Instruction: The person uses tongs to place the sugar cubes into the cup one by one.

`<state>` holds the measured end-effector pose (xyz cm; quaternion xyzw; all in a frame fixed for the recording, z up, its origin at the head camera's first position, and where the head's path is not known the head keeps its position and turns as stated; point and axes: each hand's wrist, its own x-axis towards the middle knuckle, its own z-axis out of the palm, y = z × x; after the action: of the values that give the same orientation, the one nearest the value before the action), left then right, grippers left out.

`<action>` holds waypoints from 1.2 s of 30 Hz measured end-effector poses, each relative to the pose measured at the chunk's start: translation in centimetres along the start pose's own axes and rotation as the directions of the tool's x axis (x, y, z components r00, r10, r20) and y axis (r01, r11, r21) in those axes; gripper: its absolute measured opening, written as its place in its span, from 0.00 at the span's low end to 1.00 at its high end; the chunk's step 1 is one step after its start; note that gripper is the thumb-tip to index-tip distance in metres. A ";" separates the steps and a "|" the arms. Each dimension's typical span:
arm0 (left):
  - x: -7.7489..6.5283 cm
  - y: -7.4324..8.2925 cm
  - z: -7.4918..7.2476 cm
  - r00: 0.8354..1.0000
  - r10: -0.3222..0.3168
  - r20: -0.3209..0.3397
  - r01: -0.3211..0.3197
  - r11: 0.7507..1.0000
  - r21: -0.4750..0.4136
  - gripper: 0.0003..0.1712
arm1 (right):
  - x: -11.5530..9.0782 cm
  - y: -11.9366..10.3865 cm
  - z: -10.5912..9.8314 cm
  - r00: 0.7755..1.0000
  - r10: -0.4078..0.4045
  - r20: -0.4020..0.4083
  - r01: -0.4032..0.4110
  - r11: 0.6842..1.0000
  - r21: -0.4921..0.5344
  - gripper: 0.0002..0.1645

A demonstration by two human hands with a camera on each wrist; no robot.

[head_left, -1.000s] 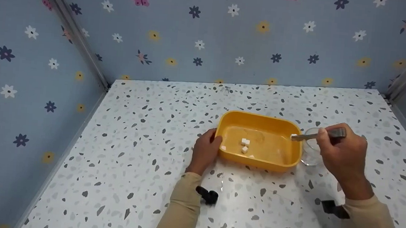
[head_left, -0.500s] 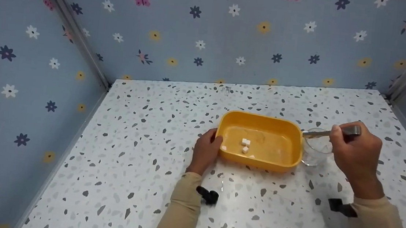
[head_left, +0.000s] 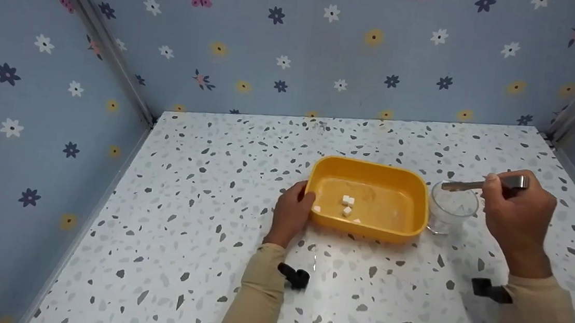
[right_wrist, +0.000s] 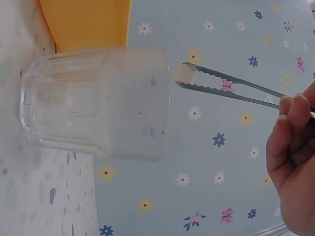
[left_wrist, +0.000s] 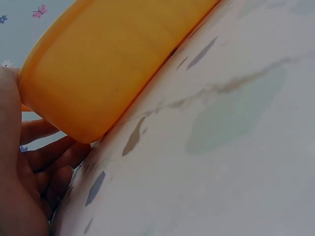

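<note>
My left hand [head_left: 289, 215] grips the left end of a yellow plastic tub [head_left: 364, 231], thumb at the rim and fingers against the outside wall. Inside the tub lie several small white cubes [head_left: 348, 201], toward its left and front. In my right hand [head_left: 521, 221] are small metal tongs [head_left: 472, 186], pinched between thumb and fingers. Their toothed tips hold one white cube [right_wrist: 185, 74], seen in the right wrist view just over the mouth of a clear glass [right_wrist: 98, 103]. That glass stands upright beside the tub's right end.
The speckled white table [head_left: 199, 216] runs back to a blue flowered wall [head_left: 308, 43], with another panel [head_left: 48, 161] along the left. Black camera mounts [head_left: 298, 278] sit on both wrists.
My right hand has moved rightward with the tongs, from over the tub's right end to over the glass. The left hand and the tub have stayed in place.
</note>
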<state>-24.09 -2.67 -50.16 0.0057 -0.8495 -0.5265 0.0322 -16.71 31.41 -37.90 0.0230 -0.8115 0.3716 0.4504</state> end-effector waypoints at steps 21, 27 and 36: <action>0.1 -0.1 -0.2 1.000 0.001 0.000 -0.001 1.000 -0.002 0.26 | 0.2 3.5 0.4 0.998 0.032 0.053 -0.026 0.994 -0.109 0.09; 0.0 0.0 -0.2 1.000 0.010 -0.002 -0.010 1.000 -0.008 0.25 | -0.1 3.8 0.8 0.994 0.058 0.089 -0.046 0.990 -0.137 0.10; -0.1 0.1 -0.1 1.000 0.001 -0.001 -0.001 1.000 -0.004 0.26 | -0.5 4.4 1.3 0.980 0.131 0.149 -0.101 0.976 -0.192 0.11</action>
<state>-24.03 -2.68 -50.02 0.0055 -0.8483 -0.5284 0.0328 -18.99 33.68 -41.25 -0.0362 -0.8758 0.3179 0.3614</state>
